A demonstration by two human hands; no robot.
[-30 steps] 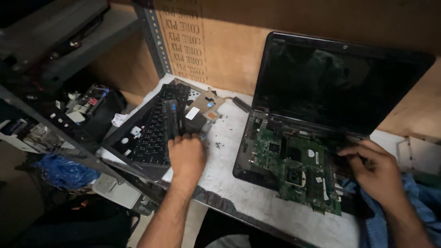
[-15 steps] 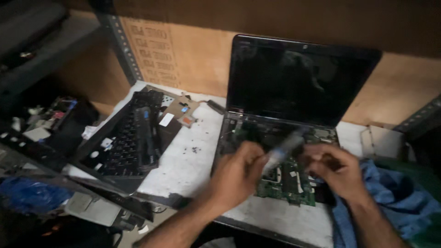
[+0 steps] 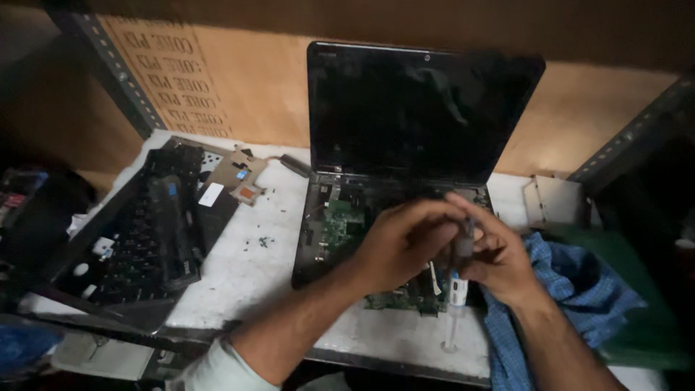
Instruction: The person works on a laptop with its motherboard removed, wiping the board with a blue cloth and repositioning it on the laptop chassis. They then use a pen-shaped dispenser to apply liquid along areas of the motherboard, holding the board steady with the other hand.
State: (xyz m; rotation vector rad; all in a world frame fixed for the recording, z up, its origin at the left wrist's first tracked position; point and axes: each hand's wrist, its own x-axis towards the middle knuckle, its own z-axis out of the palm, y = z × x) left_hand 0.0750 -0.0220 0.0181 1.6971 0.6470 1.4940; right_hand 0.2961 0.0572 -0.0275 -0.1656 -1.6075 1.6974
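Both my hands meet over the open base of a black laptop (image 3: 427,108). My left hand (image 3: 402,242) and my right hand (image 3: 499,253) both close around a small clear syringe (image 3: 457,289) with a blue band, held upright, its plunger end pointing down toward the table's front edge. My fingers cover the syringe's top end. Under my hands lies the laptop's bare green circuit board (image 3: 340,221). The laptop's screen is dark and stands upright.
A removed black keyboard panel (image 3: 145,232) lies on the left of the white table (image 3: 253,268), with small loose screws (image 3: 264,242) and a metal bracket (image 3: 242,177) beside it. A blue checked cloth (image 3: 572,289) sits on the right. Brown board and metal shelf uprights stand behind.
My left hand left the keyboard panel and came right to the laptop. The syringe, held slanted between my hands half a second ago, now stands upright with both hands closed on it.
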